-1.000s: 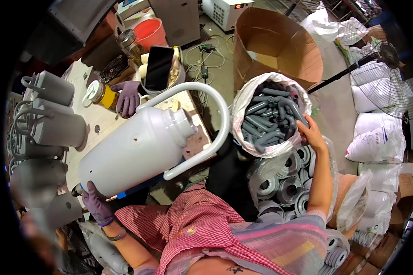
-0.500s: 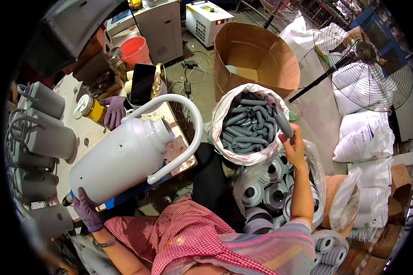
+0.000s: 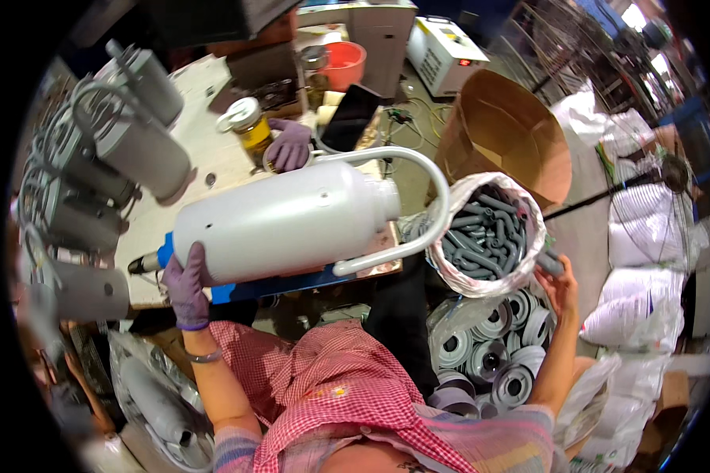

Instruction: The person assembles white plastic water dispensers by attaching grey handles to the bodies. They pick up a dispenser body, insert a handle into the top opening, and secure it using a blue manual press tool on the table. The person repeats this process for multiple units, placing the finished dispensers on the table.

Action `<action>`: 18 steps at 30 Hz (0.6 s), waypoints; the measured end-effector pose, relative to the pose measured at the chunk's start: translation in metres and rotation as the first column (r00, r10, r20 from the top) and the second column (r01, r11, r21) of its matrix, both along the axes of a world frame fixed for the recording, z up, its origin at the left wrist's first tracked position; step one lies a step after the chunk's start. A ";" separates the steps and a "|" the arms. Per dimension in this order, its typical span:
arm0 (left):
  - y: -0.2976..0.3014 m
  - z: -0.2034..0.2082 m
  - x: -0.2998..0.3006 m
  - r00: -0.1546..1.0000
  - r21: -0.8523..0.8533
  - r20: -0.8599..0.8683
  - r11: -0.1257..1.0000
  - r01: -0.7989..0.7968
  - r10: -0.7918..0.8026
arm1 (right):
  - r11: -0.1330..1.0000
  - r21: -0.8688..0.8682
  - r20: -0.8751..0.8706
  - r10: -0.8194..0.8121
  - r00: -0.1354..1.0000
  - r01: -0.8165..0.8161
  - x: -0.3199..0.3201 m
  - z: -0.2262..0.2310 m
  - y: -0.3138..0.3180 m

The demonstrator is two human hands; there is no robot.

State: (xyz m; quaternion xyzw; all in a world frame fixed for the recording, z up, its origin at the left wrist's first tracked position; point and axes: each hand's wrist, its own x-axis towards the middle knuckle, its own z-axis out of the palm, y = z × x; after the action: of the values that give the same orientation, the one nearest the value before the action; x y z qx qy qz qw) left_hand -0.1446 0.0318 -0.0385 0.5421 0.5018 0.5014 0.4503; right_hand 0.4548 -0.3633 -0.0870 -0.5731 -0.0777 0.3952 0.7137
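A light grey plastic jug body (image 3: 272,217) with a long hooped handle (image 3: 438,193) lies on its side, its open neck pointing right. My left hand (image 3: 186,285), in a purple glove, grips the jug's base end, thumb up on its side. My bare right hand (image 3: 558,285) pinches a dark grey tube piece (image 3: 550,261) just right of a white sack (image 3: 467,285). Inside the sack are several similar bent grey tubes (image 3: 481,236). A blue-collared tool (image 3: 164,251) shows behind the jug's base; the rest of it is hidden.
Grey jug bodies (image 3: 146,158) with handles crowd the worktable's (image 3: 201,91) left side. A spare glove (image 3: 289,144), a yellow-labelled jar (image 3: 250,130) and a phone (image 3: 352,118) are behind the jug. Grey rings (image 3: 489,359) fill a bag below the sack; a carton (image 3: 505,118) stands beyond.
The jug has turned more level, with my left hand still at its base. My right hand has lowered, with the tube piece beside the sack's rim. The whole view has swung left.
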 end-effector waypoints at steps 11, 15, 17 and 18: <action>0.008 0.023 0.005 0.994 0.004 -0.044 0.995 0.102 -0.102 | 0.982 -0.060 0.736 0.163 0.657 -0.177 -0.129 0.152 0.218; 0.007 0.025 0.006 0.993 0.010 -0.025 0.993 0.114 -0.114 | 0.829 -0.040 0.786 0.371 0.494 -0.558 -0.240 0.186 0.322; 0.006 0.027 0.009 0.993 0.011 0.000 0.993 0.119 -0.119 | 0.737 -0.135 0.765 0.502 0.403 -0.662 -0.275 0.192 0.354; 0.005 0.030 0.010 0.993 -0.001 -0.011 0.993 0.120 -0.120 | 0.680 -0.171 0.735 0.570 0.368 -0.713 -0.284 0.193 0.364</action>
State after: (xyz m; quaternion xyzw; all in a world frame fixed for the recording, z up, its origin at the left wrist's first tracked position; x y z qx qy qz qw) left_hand -0.1348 0.0367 -0.0090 0.5739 0.4710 0.4705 0.4769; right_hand 0.1710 0.0008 0.1057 -0.5381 -0.6112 0.3644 0.4518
